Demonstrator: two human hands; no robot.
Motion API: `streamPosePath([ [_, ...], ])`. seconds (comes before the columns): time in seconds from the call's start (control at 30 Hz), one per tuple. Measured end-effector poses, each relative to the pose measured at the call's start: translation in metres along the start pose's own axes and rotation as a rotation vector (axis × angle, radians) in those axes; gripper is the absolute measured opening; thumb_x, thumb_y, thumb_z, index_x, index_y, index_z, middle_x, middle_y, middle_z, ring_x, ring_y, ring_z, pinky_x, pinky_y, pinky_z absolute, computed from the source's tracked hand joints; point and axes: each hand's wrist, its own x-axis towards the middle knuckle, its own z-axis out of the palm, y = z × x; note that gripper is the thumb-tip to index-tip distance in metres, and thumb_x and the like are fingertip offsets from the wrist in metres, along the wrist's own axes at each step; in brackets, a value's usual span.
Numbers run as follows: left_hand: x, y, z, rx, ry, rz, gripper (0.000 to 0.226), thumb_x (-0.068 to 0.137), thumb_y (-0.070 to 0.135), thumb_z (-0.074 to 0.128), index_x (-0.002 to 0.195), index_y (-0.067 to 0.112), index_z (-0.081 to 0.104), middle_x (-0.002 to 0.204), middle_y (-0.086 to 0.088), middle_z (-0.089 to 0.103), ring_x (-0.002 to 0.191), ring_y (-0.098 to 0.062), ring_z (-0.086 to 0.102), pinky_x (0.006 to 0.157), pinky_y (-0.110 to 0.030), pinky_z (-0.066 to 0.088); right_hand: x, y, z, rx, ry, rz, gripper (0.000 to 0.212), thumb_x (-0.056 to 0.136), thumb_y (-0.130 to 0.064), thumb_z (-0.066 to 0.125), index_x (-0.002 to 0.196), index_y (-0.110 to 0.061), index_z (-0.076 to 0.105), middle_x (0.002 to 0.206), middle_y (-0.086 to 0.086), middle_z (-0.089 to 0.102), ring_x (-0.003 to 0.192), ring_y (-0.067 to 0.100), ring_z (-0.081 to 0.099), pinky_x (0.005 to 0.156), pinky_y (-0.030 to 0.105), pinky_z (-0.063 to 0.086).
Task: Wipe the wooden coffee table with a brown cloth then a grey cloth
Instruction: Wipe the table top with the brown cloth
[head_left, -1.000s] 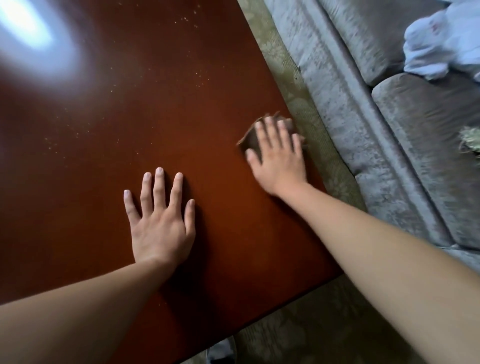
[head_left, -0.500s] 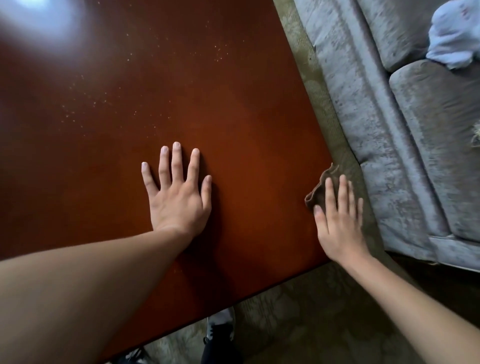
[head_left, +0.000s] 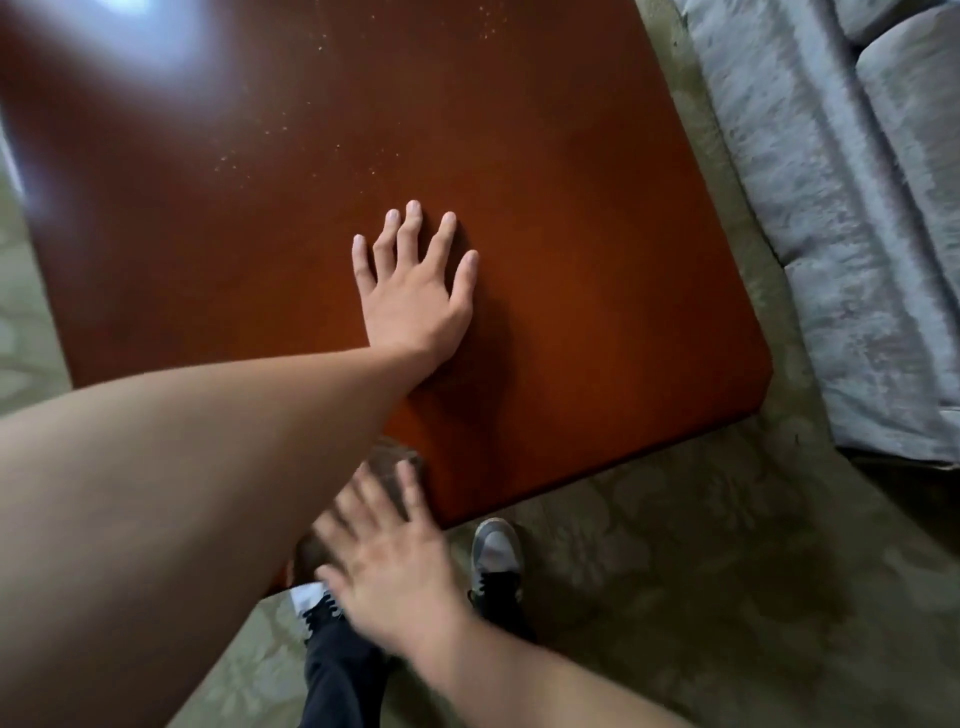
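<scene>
Wiping with the brown cloth (head_left: 397, 457) at the near edge of the wooden coffee table (head_left: 571, 270), how do I do this pass right? It's bunched under my right hand (head_left: 387, 564), which lies on it with fingers straight and spread, pressing rather than gripping. Only a crumpled bit shows past the fingertips, and the hand is blurred
— OP

Flat palm is fine imo. I'd run long overlapping strokes from that edge toward the far side, and gather crumbs into the cloth instead of shoving them onto the carpet (head_left: 675, 582). What's the other hand doing?
— reply

My left hand (head_left: 415, 296) is flat on the top near the middle, fingers apart, holding nothing, just bracing me I think. Well beyond it there's a scatter of pale specks (head_left: 291, 130), so I'd guess that stretch isn't done
— OP

Then shift the bracing hand before the cloth gets there, or you'll probably leave a hand-shaped patch. The top looks a glossy reddish brown with a rounded corner, and the white glare (head_left: 140, 31) at the far left could hide dust, so check it from another angle. The grey sofa (head_left: 831, 218) sits close along the right edge, easy to flick crumbs onto, and your sneaker (head_left: 496, 551) is right by the near edge. No grey cloth in view, so have it handy for round two
— reply
</scene>
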Motion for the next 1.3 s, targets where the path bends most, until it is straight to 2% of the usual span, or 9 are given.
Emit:
streamPosePath([
  [0.07,0.002,-0.015,-0.009,0.000,-0.039,0.086,0.060,0.105,0.061,0.018,0.160,0.040,0.032,0.173,0.004,0.015,0.160,-0.019,0.003,0.128,-0.046,-0.003,0.016,-0.042,0.002,-0.023,0.004,-0.037,0.070,0.095,-0.068,0.052,0.155,-0.035,0.040,0.169,0.002,0.023,0.157,0.029,0.007,0.127,0.061,-0.005],
  [0.23,0.009,-0.087,-0.048,0.055,-0.069,0.362,0.055,0.108,0.053,0.026,0.152,0.029,0.049,0.167,0.001,0.034,0.151,-0.025,0.031,0.121,-0.045,0.023,0.037,-0.038,0.001,0.034,0.096,-0.114,0.068,0.100,-0.064,0.036,0.163,-0.038,0.029,0.175,-0.001,0.012,0.162,0.021,0.004,0.128,0.054,0.000],
  [0.4,-0.036,-0.186,-0.056,0.087,0.176,0.018,0.051,0.108,0.046,0.033,0.149,0.022,0.050,0.164,-0.007,0.036,0.146,-0.033,0.037,0.117,-0.049,0.031,0.030,0.074,-0.018,0.057,0.195,0.076,0.067,0.100,-0.061,0.034,0.161,-0.035,0.037,0.172,0.003,0.020,0.161,0.025,0.017,0.128,0.054,0.007],
  [0.57,-0.052,-0.239,-0.066,0.136,0.177,-0.094,0.051,0.108,0.048,0.029,0.152,0.028,0.046,0.164,-0.005,0.034,0.150,-0.028,0.031,0.118,-0.048,0.024,0.005,0.145,-0.040,-0.007,0.090,0.388,0.071,0.104,-0.065,0.010,0.167,-0.034,-0.004,0.174,0.004,-0.015,0.161,0.026,-0.013,0.129,0.058,0.000],
  [0.73,-0.047,-0.253,-0.070,0.059,0.194,-0.040,0.046,0.107,0.049,0.035,0.144,0.031,0.055,0.155,0.001,0.045,0.140,-0.027,0.038,0.113,-0.046,0.027,0.023,0.085,-0.032,0.010,0.091,0.489,0.074,0.104,-0.062,0.011,0.167,-0.027,-0.005,0.174,0.015,-0.011,0.160,0.035,-0.014,0.126,0.067,0.002],
  [0.9,-0.037,-0.272,-0.084,0.130,0.167,0.050,0.046,0.107,0.049,0.032,0.144,0.031,0.052,0.152,-0.002,0.045,0.141,-0.028,0.036,0.112,-0.048,0.029,0.082,-0.028,-0.030,0.021,0.151,0.239,0.074,0.101,-0.061,0.030,0.166,-0.027,0.022,0.174,0.016,0.008,0.161,0.037,0.005,0.125,0.069,0.009],
  [1.07,-0.037,-0.285,-0.072,0.085,0.088,-0.346,0.071,0.105,0.062,0.018,0.165,0.031,-0.005,0.175,-0.002,-0.006,0.161,-0.027,-0.005,0.126,-0.057,0.003,0.121,-0.048,-0.044,0.017,0.129,0.285,0.082,0.103,-0.066,0.025,0.168,-0.021,0.005,0.175,0.013,-0.004,0.162,0.031,-0.006,0.128,0.062,0.008],
  [1.2,-0.018,-0.279,-0.080,-0.197,0.117,-0.528,0.075,0.106,0.062,0.020,0.165,0.027,-0.009,0.175,-0.008,0.001,0.145,-0.042,0.041,0.115,-0.053,0.036,0.130,-0.033,-0.050,-0.007,0.105,0.236,0.083,0.103,-0.067,0.025,0.168,-0.019,0.006,0.175,0.014,-0.006,0.162,0.032,-0.007,0.127,0.063,0.010],
  [1.3,0.004,-0.276,-0.089,-0.335,0.147,-0.671,0.074,0.106,0.063,0.014,0.166,0.024,-0.003,0.172,-0.011,0.018,0.142,-0.042,0.047,0.116,-0.055,0.035,0.147,-0.025,-0.055,-0.033,0.109,0.166,0.082,0.102,-0.067,0.026,0.168,-0.020,0.010,0.175,0.014,-0.004,0.162,0.033,-0.005,0.126,0.065,0.011],
])
